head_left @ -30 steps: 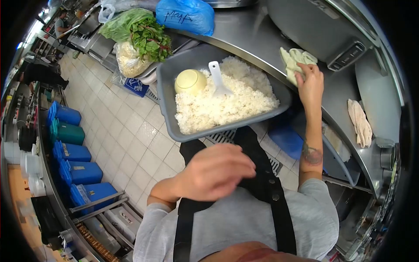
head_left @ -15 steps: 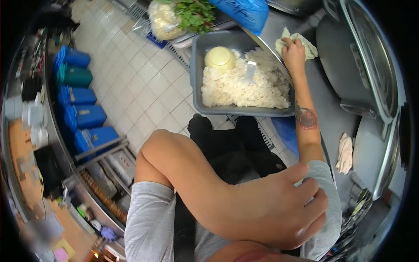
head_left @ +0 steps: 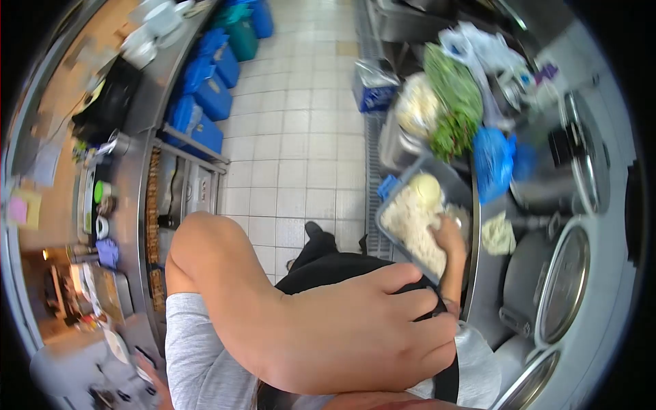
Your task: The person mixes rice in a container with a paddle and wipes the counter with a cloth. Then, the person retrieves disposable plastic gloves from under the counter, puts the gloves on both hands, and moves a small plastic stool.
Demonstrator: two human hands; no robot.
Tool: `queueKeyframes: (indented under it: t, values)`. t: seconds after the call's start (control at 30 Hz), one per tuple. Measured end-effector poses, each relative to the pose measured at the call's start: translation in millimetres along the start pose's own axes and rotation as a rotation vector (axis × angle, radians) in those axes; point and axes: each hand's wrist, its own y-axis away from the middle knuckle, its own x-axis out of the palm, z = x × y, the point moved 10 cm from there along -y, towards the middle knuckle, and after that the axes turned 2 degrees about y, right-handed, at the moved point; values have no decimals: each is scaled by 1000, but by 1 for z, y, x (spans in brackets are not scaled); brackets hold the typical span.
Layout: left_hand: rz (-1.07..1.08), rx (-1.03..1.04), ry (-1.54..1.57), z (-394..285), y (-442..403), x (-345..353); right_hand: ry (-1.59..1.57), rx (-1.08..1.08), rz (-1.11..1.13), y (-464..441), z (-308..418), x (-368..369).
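Observation:
My left hand [head_left: 362,331] is raised close to the camera before my chest, back of the hand up, its fingers loosely bent and apart with nothing seen in them. A grey tub [head_left: 385,236] holds white rice [head_left: 413,222] and an upturned pale yellow bowl [head_left: 426,189]. Down in the tub, my right hand [head_left: 449,236] touches the rice beside the bowl, fingers drawn together; what they hold is hidden. The white scoop cannot be made out. Right of the tub, a pale green cloth [head_left: 499,234] lies crumpled on the steel counter [head_left: 486,290].
Beyond the tub are leafy greens [head_left: 454,133], a bag of pale food [head_left: 417,104] and a blue bag [head_left: 493,164]. A large grey pot [head_left: 529,273] and glass lids [head_left: 566,283] stand at right. Blue bins [head_left: 207,87] line the left counter beside the tiled floor [head_left: 290,160].
My right hand has let go of the green cloth and moved from the counter into the tub. The view has turned, and my left hand stays raised before my chest.

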Motion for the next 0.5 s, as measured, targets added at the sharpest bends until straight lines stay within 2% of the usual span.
queueKeyframes:
  t: [0.13, 0.23, 0.37, 0.43, 0.47, 0.5]
  values:
    - [176, -124, 252, 10, 63, -57, -63, -580, 325, -21, 195, 34]
    - [103, -250, 241, 13, 115, -84, -32, -757, 393, -23, 305, 39]
    - [-206, -385, -69, 6, 176, -133, 153, -889, 469, -58, 374, 87]
    - [-320, -493, -302, 3, 207, -153, 217, -913, 553, -71, 408, 102]
    - [-361, -579, -325, 13, 224, -161, 260, -927, 601, -77, 424, 111]
    - [-406, -667, -344, 28, 246, -171, 165, -930, 684, -96, 432, 135]
